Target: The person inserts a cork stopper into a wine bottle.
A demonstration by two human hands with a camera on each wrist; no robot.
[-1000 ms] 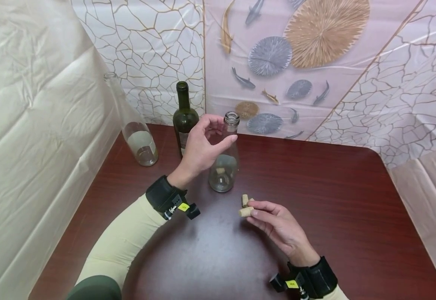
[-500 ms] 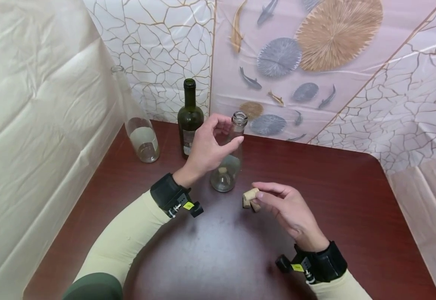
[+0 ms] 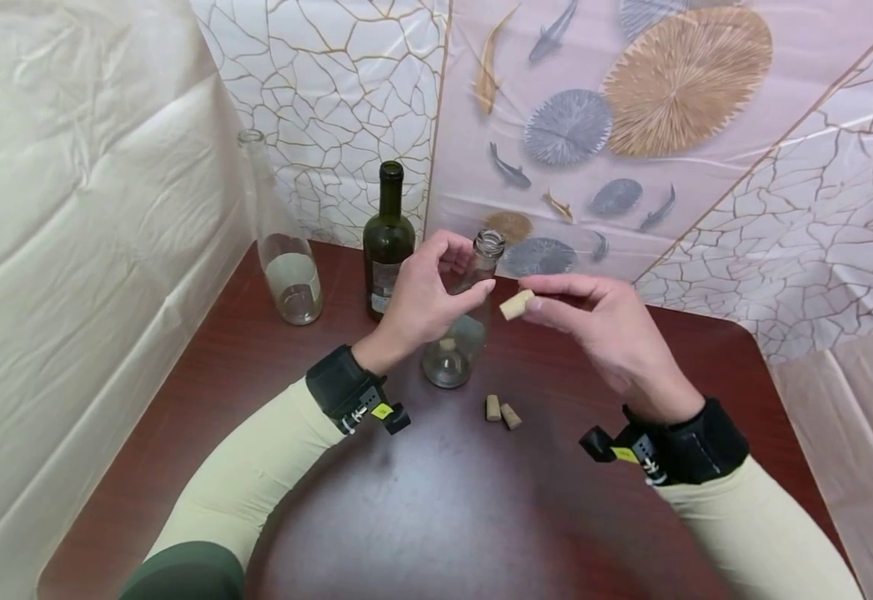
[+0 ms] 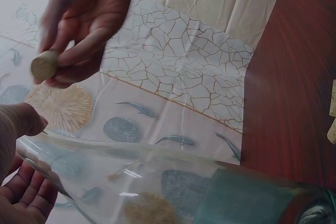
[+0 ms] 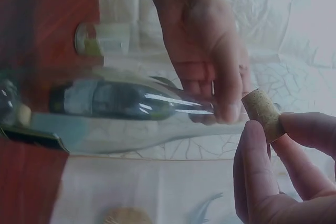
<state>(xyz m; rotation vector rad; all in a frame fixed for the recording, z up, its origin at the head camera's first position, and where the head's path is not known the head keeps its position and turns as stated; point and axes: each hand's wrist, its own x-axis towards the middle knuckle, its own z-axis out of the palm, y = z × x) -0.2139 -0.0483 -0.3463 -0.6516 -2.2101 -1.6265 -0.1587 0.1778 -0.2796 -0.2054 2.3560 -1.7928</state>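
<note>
Cloth walls: A cream sheet [image 3: 91,208] hangs along your left, and a back sheet [image 3: 564,179] with fish, round leaves and gold cracks hangs behind the table.
Table and its edges: The brown table [image 3: 421,508] stops at the back sheet and has a round corner at the back right. You have wide table top near you and to your right. Your left side is tighter, with the cream sheet close by.
Far bottle: A see-through bottle [image 3: 289,279] stands at the back left, near the cream sheet, well away from your hands.
Green bottle: A dark green bottle [image 3: 388,242] stands just behind your left hand, so that hand has little room to go back.
Front bottle: A clear bottle [image 3: 469,333] leans a little right, its mouth open.
Left hand: Your left hand [image 3: 423,300] curls round its neck, thumb on one side, fingers on the other.
Right hand: Your right hand [image 3: 616,329] pinches a cork [image 3: 516,305] near that neck, not touching it.
Little corks: Two loose corks [image 3: 493,407] sit close together on the table, near the front bottle. Another small cork [image 3: 447,343] shows through its glass, low down.
</note>
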